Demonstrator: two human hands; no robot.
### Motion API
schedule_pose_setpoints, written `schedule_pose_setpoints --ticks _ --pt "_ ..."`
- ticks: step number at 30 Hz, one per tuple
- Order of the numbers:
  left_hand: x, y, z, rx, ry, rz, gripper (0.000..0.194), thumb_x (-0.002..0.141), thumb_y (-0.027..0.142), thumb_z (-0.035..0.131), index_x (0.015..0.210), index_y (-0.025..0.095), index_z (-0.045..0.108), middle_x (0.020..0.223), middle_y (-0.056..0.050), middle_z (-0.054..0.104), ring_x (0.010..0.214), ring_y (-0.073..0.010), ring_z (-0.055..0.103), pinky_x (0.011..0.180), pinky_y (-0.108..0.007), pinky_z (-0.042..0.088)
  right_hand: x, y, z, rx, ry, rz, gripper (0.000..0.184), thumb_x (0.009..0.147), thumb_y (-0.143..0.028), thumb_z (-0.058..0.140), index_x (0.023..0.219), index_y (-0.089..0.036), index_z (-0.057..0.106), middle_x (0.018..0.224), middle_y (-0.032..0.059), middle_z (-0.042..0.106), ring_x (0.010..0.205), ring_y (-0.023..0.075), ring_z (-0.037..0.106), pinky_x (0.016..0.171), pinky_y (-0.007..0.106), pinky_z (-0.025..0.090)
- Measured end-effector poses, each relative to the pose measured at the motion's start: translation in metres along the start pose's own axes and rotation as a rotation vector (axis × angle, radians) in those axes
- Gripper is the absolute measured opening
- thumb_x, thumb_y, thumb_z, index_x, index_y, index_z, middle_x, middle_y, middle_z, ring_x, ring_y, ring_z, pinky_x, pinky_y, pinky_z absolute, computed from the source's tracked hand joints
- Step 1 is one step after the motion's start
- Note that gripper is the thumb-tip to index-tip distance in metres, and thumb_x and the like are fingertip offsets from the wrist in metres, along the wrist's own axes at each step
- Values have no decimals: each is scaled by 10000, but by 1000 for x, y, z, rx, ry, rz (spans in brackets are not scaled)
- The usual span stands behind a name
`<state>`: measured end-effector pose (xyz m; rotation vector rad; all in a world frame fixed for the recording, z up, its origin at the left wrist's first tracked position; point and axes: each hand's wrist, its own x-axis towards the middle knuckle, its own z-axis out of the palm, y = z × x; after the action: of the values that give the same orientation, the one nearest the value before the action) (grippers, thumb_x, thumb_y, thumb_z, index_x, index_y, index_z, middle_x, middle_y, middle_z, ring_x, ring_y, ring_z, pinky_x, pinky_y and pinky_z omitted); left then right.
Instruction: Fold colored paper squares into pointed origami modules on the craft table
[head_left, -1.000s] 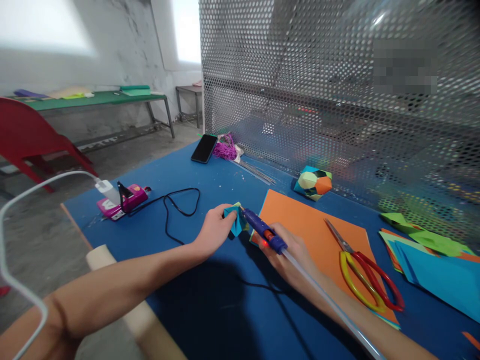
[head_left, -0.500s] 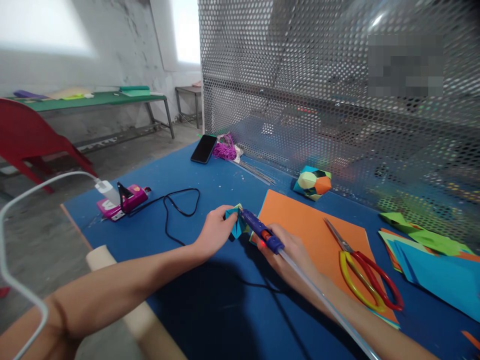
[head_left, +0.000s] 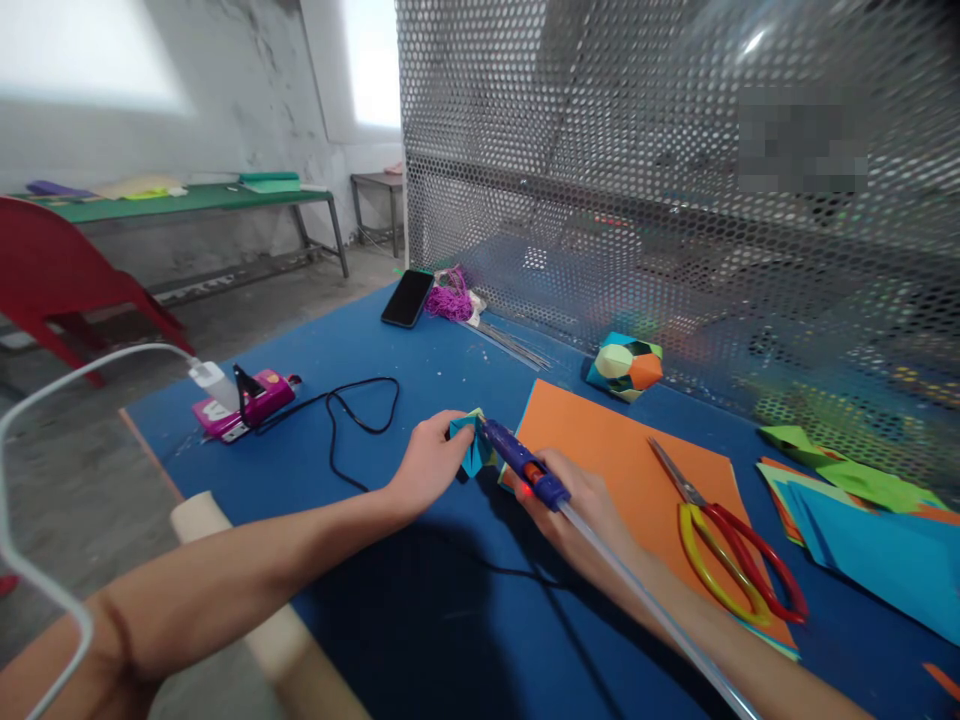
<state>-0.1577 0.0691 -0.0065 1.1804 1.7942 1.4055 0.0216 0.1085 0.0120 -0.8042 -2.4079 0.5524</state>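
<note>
Jutting from left hand (head_left: 430,455): origami (head_left: 472,459)

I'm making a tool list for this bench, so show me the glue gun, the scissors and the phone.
Glue gun (head_left: 516,454): head view, on its blue barrel.
Scissors (head_left: 695,494): head view, near the pivot.
Phone (head_left: 409,298): head view, mid-screen.

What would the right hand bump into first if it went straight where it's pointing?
Probably the folded blue paper in the left hand: the glue gun in the right hand points at it, tip close by. Whether they touch is unclear.
</note>
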Motion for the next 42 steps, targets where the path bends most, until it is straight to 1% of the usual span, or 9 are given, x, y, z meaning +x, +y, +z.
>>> schedule_pose_setpoints --ticks 8,11,15,19,22,26,33,39,42 --pt "-1 2 0 11 -3 14 245 784 251 491 872 158 699 848 -38 704 770 -154 601 680 -236 462 -1 0 1 -27 -11 -3 112 842 -294 461 827 -191 502 695 32 628 565 153 573 521 241 405" --pt "0 3 -2 3 4 5 251 785 268 499 887 156 699 812 -35 695 728 -150 591 633 -230 458 -1 -1 -1 -8 -8 25 114 842 -299 466 818 -195 506 692 27 626 556 145 564 517 236 404" --pt "0 3 -2 -12 17 1 255 775 277 515 884 145 705 765 -34 683 655 -139 568 583 -225 448 1 -3 -2 60 46 30 151 843 -336 470 782 -203 508 665 14 613 526 129 546 501 225 401" --pt "0 4 -2 -13 18 -8 261 770 282 516 884 142 704 767 -33 685 648 -142 572 602 -236 457 3 -6 -2 110 81 99 186 834 -363 484 749 -201 516 623 15 603 523 141 554 507 236 409" --pt "-1 5 -2 -21 7 -11 266 772 291 510 880 140 700 761 -31 682 644 -141 570 601 -237 456 3 -8 -1 128 72 134 192 830 -369 497 755 -194 522 633 24 610 534 149 559 520 244 414" --pt "-1 6 -3 -13 -8 16 254 783 283 498 865 147 696 822 -38 693 714 -146 584 646 -234 460 4 -8 -1 124 82 156 196 824 -372 504 734 -199 518 609 26 606 505 150 540 489 250 397" --pt "-4 11 -4 37 -17 41 241 786 245 481 855 157 695 852 -37 698 775 -156 596 711 -246 449 3 -3 -1 122 74 108 198 834 -382 492 769 -201 538 631 12 602 531 139 552 508 232 416" --pt "-3 11 -5 63 -11 61 235 785 243 483 863 169 691 880 -33 701 803 -167 600 736 -259 443 5 -7 -2 133 118 68 193 821 -358 483 724 -198 531 597 0 586 497 123 538 487 219 409" --pt "-3 11 -5 78 -18 72 242 788 249 475 859 168 691 870 -31 697 795 -166 597 728 -257 440 4 -6 -1 140 110 62 184 825 -355 486 743 -197 535 621 4 596 514 125 545 498 221 414"
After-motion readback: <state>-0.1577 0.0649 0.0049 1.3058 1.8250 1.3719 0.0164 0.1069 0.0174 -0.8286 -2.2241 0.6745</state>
